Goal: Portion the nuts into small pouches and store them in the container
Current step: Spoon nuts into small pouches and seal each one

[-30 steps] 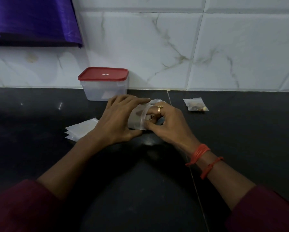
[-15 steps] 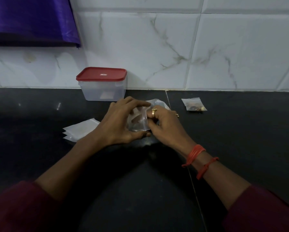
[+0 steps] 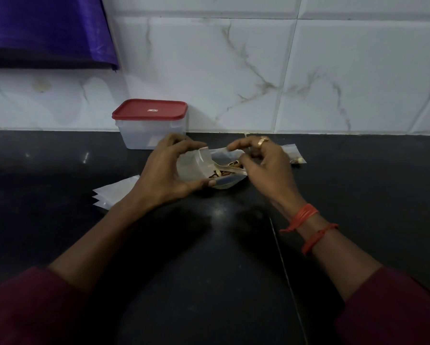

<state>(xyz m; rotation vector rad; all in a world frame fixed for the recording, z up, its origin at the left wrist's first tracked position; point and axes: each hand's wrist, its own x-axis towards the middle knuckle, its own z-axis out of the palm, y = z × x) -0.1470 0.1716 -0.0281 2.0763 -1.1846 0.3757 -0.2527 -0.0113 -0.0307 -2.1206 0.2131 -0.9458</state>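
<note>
My left hand grips a small clear pouch between thumb and fingers, just above the black counter. My right hand pinches the rim of a larger clear nut bag, which rests on the counter between my hands. The bag's mouth is pulled open, and brown and pale nuts show inside. A clear container with a red lid stands closed against the tiled wall, behind my left hand. A filled pouch lies on the counter, partly hidden behind my right hand.
A small stack of empty pouches lies on the counter to the left of my left wrist. Purple cloth hangs on the wall at the upper left. The black counter stretches towards me.
My hands have drawn apart, the right one moving right. The nut bag's mouth has opened and the nuts inside now show. My view has shifted slightly.
</note>
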